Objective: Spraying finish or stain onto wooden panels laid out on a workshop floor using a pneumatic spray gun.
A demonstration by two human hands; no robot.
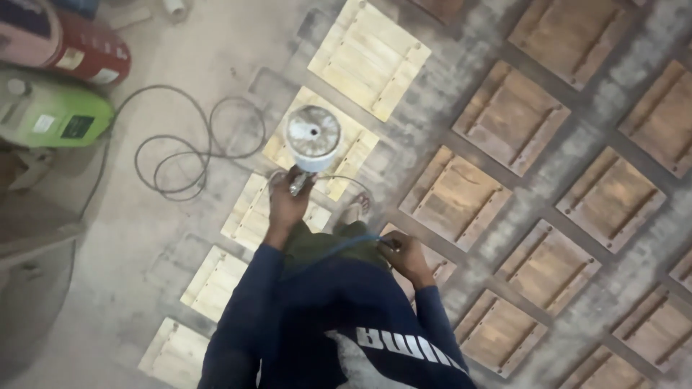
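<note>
My left hand (288, 205) grips the handle of a spray gun with a round white cup (313, 138) on top, held over pale unfinished wooden panels (369, 56) on the floor. A thin blue hose (339, 248) runs from the gun across my body to my right hand (405, 256), which is closed around it. To the right lie several brown stained wooden panels (455, 196) in rows. My dark blue sleeves and torso fill the bottom middle.
A green machine (54, 119) and a red cylinder (83, 50) stand at the upper left. A grey cable (191, 148) lies coiled on the dusty concrete floor. Dark overspray marks the floor between the stained panels.
</note>
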